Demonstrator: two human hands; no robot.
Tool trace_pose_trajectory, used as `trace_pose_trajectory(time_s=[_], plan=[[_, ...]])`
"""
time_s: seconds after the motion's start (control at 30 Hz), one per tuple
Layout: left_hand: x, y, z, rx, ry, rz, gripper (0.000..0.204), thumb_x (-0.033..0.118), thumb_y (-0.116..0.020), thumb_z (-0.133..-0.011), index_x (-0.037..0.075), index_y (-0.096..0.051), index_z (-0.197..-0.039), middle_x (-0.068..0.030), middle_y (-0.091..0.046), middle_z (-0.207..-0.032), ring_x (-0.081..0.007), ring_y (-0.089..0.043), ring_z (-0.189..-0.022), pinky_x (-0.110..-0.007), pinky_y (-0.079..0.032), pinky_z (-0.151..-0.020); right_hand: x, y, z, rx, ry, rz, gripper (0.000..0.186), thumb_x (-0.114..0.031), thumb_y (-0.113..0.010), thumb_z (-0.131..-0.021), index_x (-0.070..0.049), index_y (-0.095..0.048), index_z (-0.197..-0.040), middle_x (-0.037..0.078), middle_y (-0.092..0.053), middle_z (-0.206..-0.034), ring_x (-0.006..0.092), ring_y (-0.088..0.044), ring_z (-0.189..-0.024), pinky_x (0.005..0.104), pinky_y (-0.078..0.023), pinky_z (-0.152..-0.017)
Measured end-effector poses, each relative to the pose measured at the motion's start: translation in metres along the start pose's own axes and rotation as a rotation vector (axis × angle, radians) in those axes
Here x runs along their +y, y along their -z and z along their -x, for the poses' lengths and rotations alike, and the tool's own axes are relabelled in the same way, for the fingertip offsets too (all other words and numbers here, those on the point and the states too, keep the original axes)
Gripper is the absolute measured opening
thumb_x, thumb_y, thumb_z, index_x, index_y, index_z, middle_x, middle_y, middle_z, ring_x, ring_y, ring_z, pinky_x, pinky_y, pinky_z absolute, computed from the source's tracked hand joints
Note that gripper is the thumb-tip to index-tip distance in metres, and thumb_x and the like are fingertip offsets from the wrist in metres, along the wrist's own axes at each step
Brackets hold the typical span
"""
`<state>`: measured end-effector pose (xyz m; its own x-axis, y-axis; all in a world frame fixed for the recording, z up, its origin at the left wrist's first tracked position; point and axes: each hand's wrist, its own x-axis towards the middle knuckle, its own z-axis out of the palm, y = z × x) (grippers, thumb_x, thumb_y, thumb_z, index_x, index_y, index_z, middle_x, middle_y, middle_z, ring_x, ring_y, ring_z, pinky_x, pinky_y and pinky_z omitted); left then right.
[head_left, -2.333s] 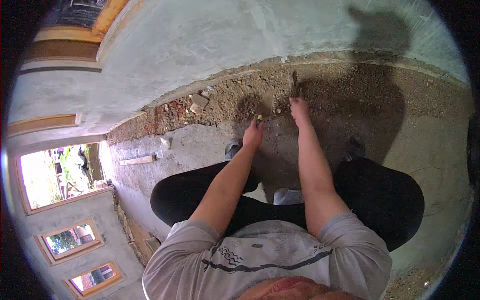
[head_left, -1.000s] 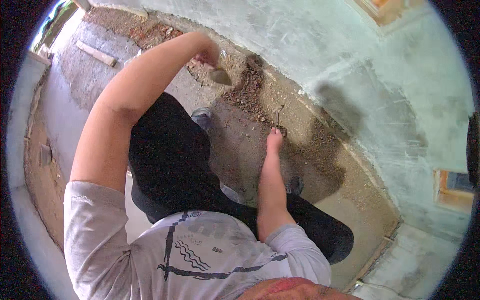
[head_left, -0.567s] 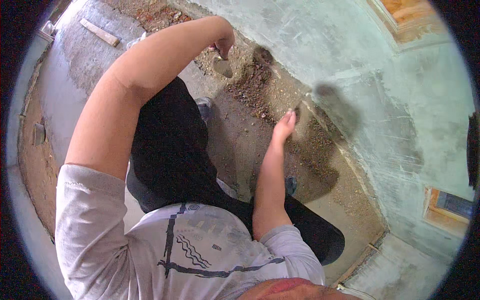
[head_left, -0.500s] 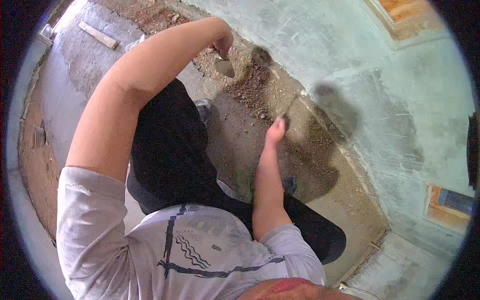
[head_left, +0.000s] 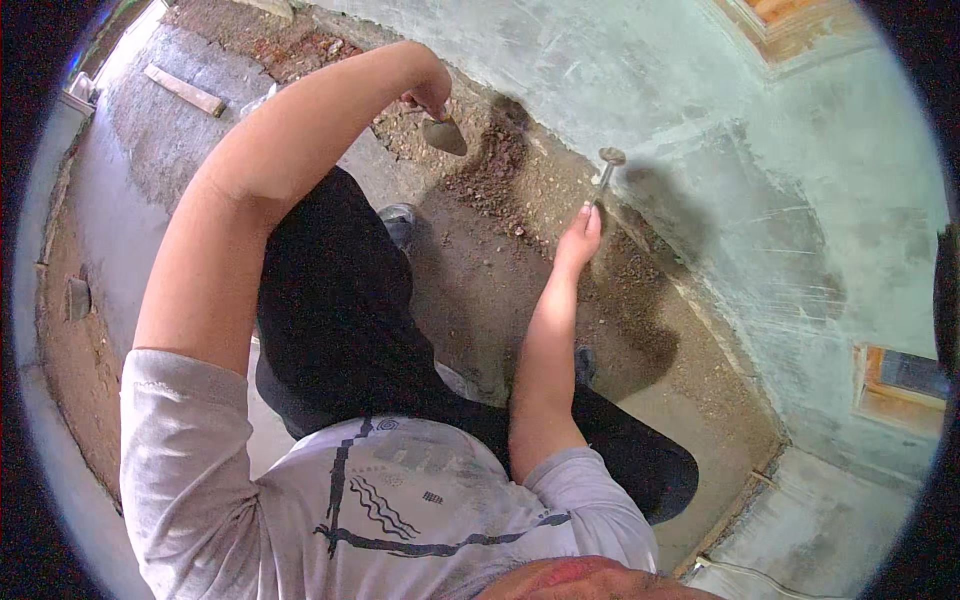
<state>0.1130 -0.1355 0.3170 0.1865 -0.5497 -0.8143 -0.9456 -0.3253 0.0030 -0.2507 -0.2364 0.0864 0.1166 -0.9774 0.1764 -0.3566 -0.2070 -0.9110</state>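
Observation:
My left hand [head_left: 430,88] is closed at the end of a bent arm, wrist turned down. From it hangs a small trowel [head_left: 443,137] with a grey pointed blade, over the gravelly strip by the wall. My right hand [head_left: 578,242] is wrapped round the handle of a hammer [head_left: 611,158], whose head points toward the foot of the wall; its grip is mostly hidden by my fingers. Between the two tools lies loose, dark rubble [head_left: 490,185] along the wall's base.
A pale green plastered wall [head_left: 740,230] runs along the far right side. A flat wooden strip [head_left: 185,90] lies on the grey floor at upper left, and a small grey block [head_left: 77,298] at far left. My shoe [head_left: 398,222] is beside the rubble.
My right hand has moved up and slightly right, raising the hammer so its head shows against the wall. My left hand and trowel have shifted only slightly in view.

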Motion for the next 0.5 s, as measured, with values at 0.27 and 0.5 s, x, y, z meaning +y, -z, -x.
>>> trace_pose_trajectory(time_s=[0.27,0.5], plan=[[-0.002,0.0,0.001,0.029,-0.064,-0.06,0.05,0.055,-0.064,-0.089,0.007,-0.065,-0.076,-0.0067,-0.062,-0.076,-0.0234,-0.056,-0.069,-0.043,-0.048,-0.067,0.112,-0.005,0.078,-0.319,-0.363,0.453,0.033,-0.031,-0.057,-0.097,-0.001,-0.067,-0.107,0.022,-0.068,-0.109,0.0366,-0.063,-0.106,0.0434,-0.046,-0.094],[-0.008,-0.003,-0.005,0.083,0.015,0.004,0.051,0.054,-0.063,-0.09,0.003,-0.067,-0.09,-0.0102,-0.064,-0.076,-0.0264,-0.06,-0.067,-0.045,-0.05,-0.065,0.082,0.004,0.039,-0.298,-0.236,0.379,0.038,-0.03,-0.056,-0.098,0.005,-0.066,-0.111,0.022,-0.07,-0.103,0.0331,-0.065,-0.096,0.0427,-0.046,-0.086]])
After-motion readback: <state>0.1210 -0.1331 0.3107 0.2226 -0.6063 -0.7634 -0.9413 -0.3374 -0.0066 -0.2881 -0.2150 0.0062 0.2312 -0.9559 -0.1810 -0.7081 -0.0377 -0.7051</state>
